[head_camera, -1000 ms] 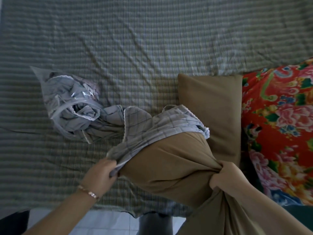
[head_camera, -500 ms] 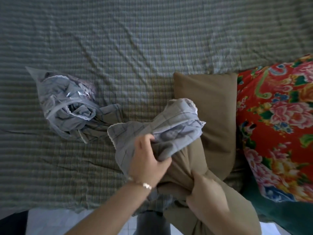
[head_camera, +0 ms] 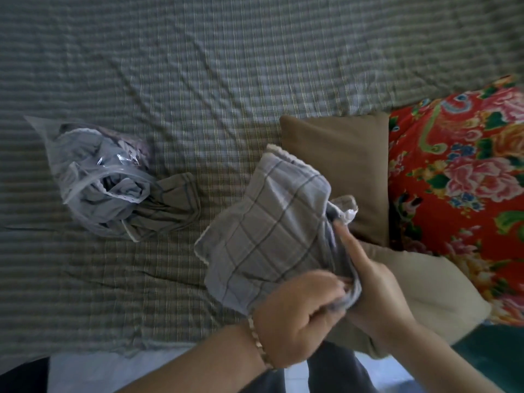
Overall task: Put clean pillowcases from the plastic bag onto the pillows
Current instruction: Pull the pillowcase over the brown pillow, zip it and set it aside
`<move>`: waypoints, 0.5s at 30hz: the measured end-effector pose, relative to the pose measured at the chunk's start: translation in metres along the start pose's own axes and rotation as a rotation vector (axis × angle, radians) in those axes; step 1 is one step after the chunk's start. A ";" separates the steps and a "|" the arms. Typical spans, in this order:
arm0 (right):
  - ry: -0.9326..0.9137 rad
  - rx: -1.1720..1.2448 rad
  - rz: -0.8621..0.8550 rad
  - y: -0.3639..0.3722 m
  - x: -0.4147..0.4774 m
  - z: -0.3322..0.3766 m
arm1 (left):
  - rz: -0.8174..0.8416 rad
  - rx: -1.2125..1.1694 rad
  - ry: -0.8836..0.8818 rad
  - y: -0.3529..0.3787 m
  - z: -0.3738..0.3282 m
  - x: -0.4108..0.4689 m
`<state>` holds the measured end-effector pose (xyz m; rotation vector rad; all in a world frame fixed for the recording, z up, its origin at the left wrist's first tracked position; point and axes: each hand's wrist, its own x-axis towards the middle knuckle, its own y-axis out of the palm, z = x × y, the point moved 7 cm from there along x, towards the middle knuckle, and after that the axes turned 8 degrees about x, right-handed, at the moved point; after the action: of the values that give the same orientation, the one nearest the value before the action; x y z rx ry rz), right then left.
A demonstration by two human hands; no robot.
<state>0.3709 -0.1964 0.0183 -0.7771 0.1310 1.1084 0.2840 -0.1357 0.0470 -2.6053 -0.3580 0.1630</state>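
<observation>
A grey checked pillowcase [head_camera: 272, 225] with a white lace edge is bunched over the far end of a tan pillow [head_camera: 425, 290] at the bed's near edge. My left hand [head_camera: 295, 319] grips the pillowcase's near hem. My right hand [head_camera: 371, 285] holds the same hem from the right, with its fingers partly inside the cloth. A second tan pillow [head_camera: 340, 163] lies flat behind them. To the left lies a clear plastic bag [head_camera: 93, 171] with more grey checked cloth spilling out of it.
A green checked bedsheet [head_camera: 226, 66] covers the bed. A red floral pillow or quilt [head_camera: 465, 177] lies at the right edge, against the tan pillows. Pale floor tiles [head_camera: 93, 373] and my dark trouser legs show below the bed's near edge.
Both hands have come together at the pillowcase's opening. The pillowcase has been drawn further over the pillow, hiding more of the tan cloth. The right hand has left the pillow's end for the hem.
</observation>
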 end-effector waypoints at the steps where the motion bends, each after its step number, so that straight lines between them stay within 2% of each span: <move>1: 0.003 -0.007 -0.003 -0.002 0.001 -0.003 | 0.025 0.009 0.089 0.005 -0.001 -0.005; 3: 0.070 -0.009 -0.059 -0.009 0.005 -0.011 | 0.006 0.220 0.231 0.009 0.006 -0.020; 4: 0.128 0.014 -0.103 -0.015 0.008 -0.014 | -0.048 0.380 0.205 0.007 0.020 -0.026; 7: 0.224 0.124 -0.153 -0.022 0.018 -0.016 | -0.322 0.570 -0.199 -0.032 0.071 -0.038; 8: 0.239 0.159 -0.145 -0.019 0.020 -0.014 | -0.382 0.611 -0.276 -0.044 0.083 -0.039; 10: 0.273 0.249 -0.145 -0.012 0.024 -0.011 | -0.386 0.731 -0.348 -0.063 0.101 -0.032; 11: 0.296 0.307 -0.153 -0.008 0.025 -0.011 | -0.363 0.752 -0.445 -0.076 0.112 -0.026; 14: 0.390 0.499 -0.197 0.002 0.024 -0.013 | -0.318 0.690 -0.919 -0.110 0.156 -0.025; 15: 0.421 0.564 -0.226 0.003 0.024 -0.014 | -0.256 0.646 -0.994 -0.109 0.170 -0.026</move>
<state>0.3831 -0.1865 -0.0042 -0.4872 0.6660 0.6310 0.2040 0.0274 -0.0450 -1.6537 -0.7990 1.2554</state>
